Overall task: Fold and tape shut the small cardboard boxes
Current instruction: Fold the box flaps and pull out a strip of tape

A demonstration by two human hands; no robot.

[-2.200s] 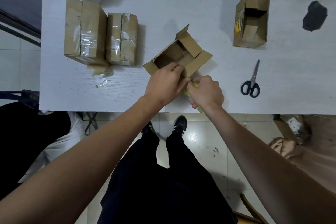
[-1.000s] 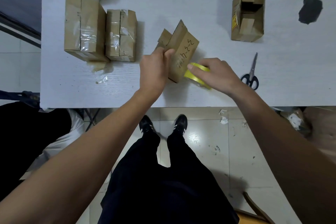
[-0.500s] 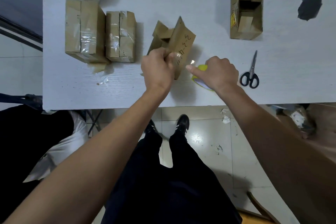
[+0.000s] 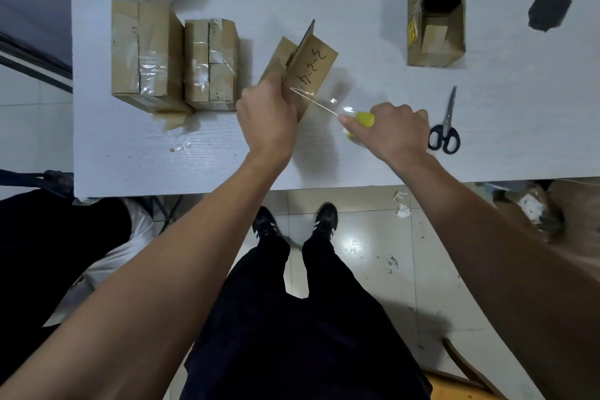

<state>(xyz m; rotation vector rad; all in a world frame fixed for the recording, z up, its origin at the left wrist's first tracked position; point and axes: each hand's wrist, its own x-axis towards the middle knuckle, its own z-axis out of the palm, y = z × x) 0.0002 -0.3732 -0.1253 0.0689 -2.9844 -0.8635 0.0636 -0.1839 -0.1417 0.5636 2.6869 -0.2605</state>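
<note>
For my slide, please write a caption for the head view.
Left hand steadies a cardboard box while right hand stretches clear tape from it.

We see a matt white bench (image 4: 487, 127) with a faint wood grain. The box (image 4: 311, 71) at its middle is plain brown cardboard, matt, with pen marks. A clear glossy tape strip (image 4: 313, 101) runs to a yellow roll (image 4: 363, 120). Two closed boxes (image 4: 175, 58) carry shiny wrinkled tape. The scissors (image 4: 446, 130) have bare metal blades and black plastic handles. The floor tiles (image 4: 357, 237) look glossy.
</note>
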